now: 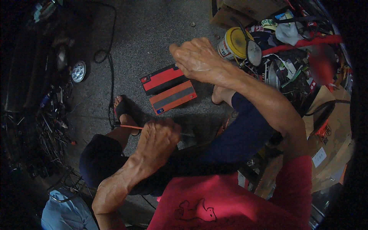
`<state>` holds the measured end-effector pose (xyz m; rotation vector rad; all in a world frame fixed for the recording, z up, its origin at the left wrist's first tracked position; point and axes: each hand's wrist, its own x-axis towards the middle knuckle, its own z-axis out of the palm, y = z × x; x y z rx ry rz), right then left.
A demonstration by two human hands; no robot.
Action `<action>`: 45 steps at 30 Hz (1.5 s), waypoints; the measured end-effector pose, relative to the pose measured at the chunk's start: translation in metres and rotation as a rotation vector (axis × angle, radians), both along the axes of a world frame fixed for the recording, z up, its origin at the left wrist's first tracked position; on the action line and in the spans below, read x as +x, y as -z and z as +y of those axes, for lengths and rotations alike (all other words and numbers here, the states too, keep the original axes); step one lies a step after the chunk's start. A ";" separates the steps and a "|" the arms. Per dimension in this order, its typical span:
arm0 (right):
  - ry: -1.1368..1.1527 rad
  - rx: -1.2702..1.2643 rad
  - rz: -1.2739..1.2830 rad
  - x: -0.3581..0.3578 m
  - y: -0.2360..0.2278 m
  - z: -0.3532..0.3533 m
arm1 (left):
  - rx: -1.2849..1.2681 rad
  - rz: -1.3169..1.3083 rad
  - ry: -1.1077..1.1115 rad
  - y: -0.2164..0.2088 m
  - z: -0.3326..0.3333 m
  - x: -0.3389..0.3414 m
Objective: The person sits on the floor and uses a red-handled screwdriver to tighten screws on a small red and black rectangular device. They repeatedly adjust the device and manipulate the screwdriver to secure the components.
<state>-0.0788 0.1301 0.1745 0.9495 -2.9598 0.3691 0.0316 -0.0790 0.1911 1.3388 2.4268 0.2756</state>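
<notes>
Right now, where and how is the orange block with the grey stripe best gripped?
Probably by its two short ends, coming from above: the orange block's long top faces up uncovered and both ends look free, while its far long side sits close beside the red-and-black block.

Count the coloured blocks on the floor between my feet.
2: the red block, partly hidden behind your right hand, and the orange block beside it, nearer you. More may be hidden behind that hand.

orange rod [131, 126]: held sideways | red-black box [163, 79]: flat | orange-grey box [173, 97]: flat, alongside
</notes>
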 end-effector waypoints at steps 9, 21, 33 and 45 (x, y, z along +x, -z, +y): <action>0.077 0.066 0.007 -0.002 0.002 0.005 | -0.027 0.049 0.024 -0.002 0.000 -0.004; 0.561 -0.176 -0.089 0.101 -0.049 0.046 | -0.062 0.036 0.027 0.013 -0.007 0.007; 0.664 -0.161 -0.182 0.168 -0.002 0.050 | 0.006 0.144 0.027 0.010 -0.007 0.011; 0.626 -0.240 -0.186 0.166 0.006 0.042 | -0.122 0.093 0.040 0.010 -0.006 0.012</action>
